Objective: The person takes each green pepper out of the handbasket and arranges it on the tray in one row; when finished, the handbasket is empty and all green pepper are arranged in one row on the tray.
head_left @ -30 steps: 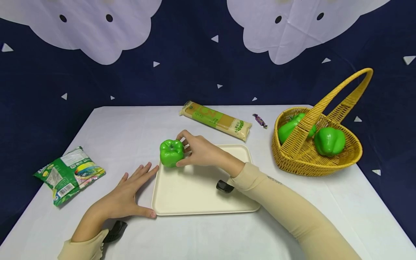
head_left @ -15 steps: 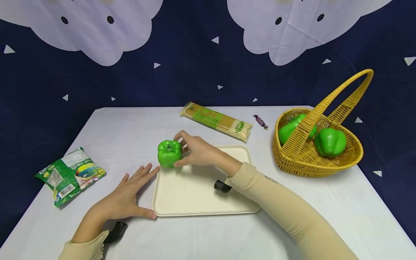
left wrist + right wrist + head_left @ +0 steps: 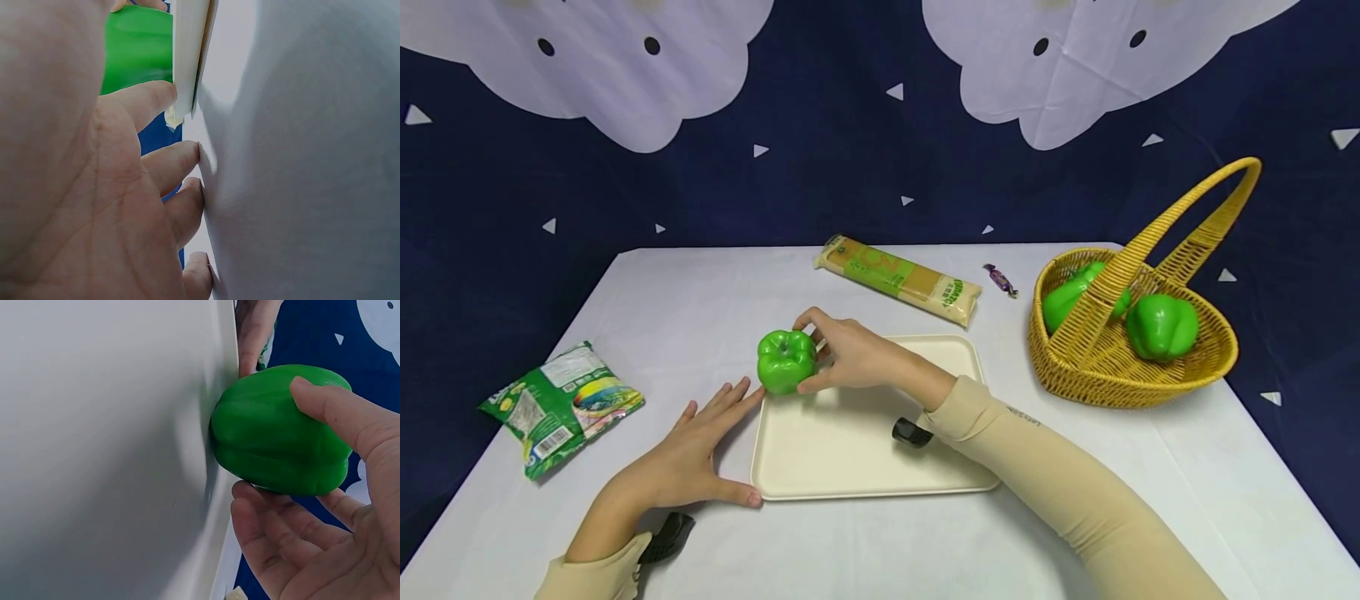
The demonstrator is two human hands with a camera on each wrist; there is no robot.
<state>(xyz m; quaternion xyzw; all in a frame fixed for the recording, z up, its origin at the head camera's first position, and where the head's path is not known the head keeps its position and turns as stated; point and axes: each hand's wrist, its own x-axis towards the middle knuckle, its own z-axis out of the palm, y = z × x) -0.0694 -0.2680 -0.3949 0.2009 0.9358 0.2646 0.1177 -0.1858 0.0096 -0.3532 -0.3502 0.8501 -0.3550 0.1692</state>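
Note:
A glossy green bell pepper point(image 3: 786, 362) stands at the far left corner of a cream tray point(image 3: 865, 442). My right hand point(image 3: 859, 354) grips it from the right, thumb on the near side and fingers on the far side. In the right wrist view the pepper point(image 3: 281, 431) sits against the tray's surface, between thumb and fingers. My left hand point(image 3: 688, 458) is spread on the table, its thumb and index fingertip touching the tray's left edge. The left wrist view shows the tray rim point(image 3: 187, 56) by the index finger.
A yellow wicker basket point(image 3: 1120, 387) with green peppers point(image 3: 1162, 327) inside stands at the right. Behind the tray lies a packet of noodles point(image 3: 898, 279), with a purple-wrapped candy point(image 3: 1001, 281) beside it. A green packet point(image 3: 562, 407) lies at the left.
My right hand has shifted slightly left with the pepper, which is now lower and nearer the tray's corner. The left hand has stayed in place.

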